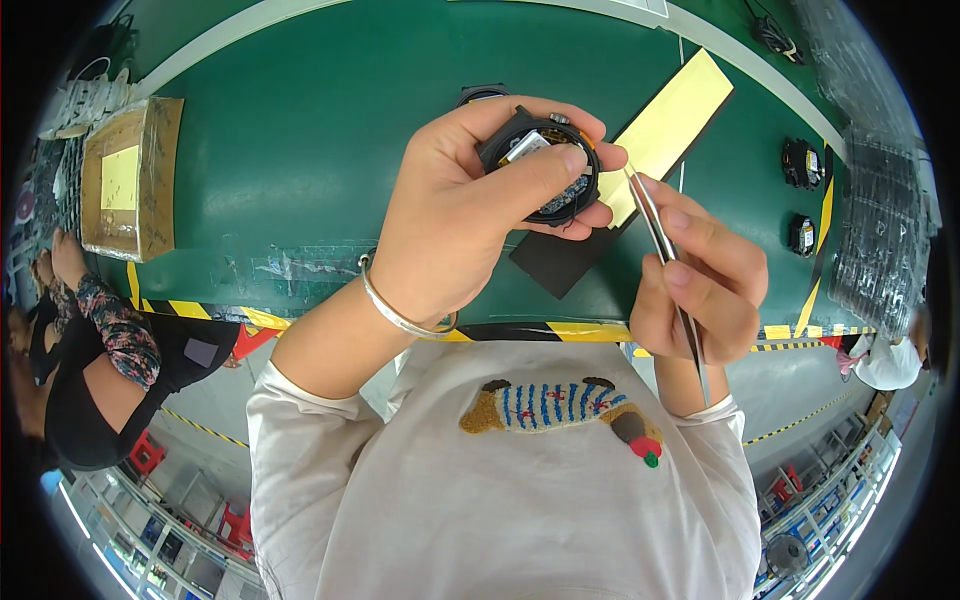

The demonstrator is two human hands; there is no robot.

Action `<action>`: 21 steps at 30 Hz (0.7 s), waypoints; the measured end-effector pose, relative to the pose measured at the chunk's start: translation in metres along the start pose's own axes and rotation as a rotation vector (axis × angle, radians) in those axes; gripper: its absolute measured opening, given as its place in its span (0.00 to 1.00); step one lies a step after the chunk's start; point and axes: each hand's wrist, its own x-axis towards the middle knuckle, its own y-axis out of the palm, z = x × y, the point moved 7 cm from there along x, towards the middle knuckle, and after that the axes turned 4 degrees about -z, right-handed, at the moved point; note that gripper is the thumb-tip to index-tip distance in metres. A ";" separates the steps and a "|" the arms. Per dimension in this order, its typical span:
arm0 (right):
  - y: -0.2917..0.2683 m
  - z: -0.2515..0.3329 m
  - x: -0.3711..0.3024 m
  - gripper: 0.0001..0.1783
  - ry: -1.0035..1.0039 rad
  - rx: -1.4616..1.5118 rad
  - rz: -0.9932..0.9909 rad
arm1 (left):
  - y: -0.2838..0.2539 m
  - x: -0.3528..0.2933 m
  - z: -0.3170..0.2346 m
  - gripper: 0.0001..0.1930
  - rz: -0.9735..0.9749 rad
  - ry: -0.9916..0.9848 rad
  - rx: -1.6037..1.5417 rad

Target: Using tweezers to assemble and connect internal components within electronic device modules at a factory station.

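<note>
My left hand [465,205] is closed round an opened black watch case [548,165], with the thumb across its exposed inside. A silver block and small circuit parts show in the case; the thumb hides some of them. My right hand [705,270] grips metal tweezers [657,228] between thumb and fingers. Their tips point up and left, close to the fingertips of my left hand at the case's right side. Behind both hands lies a pale yellow strip [680,110] on a black backing [562,262], slanting across the green mat.
Another dark round watch part [484,93] lies beyond my left hand. Two small black watch parts [802,163] sit at the right, beside stacked clear plastic trays [880,230]. A cardboard box [130,180] stands on the left; a co-worker's patterned sleeve [118,330] is below it. Yellow-black tape [560,331] edges the table.
</note>
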 end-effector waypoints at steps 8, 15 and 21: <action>-0.053 0.010 -0.006 0.07 -0.056 -0.366 -0.091 | 0.000 0.000 0.001 0.12 0.000 0.020 0.083; -0.255 -0.044 -0.082 0.09 0.445 -1.038 -0.547 | -0.028 0.005 -0.074 0.19 -0.277 0.434 0.574; -0.263 -0.076 -0.112 0.45 1.075 -1.276 -0.170 | -0.116 0.043 -0.070 0.12 -0.317 0.371 1.261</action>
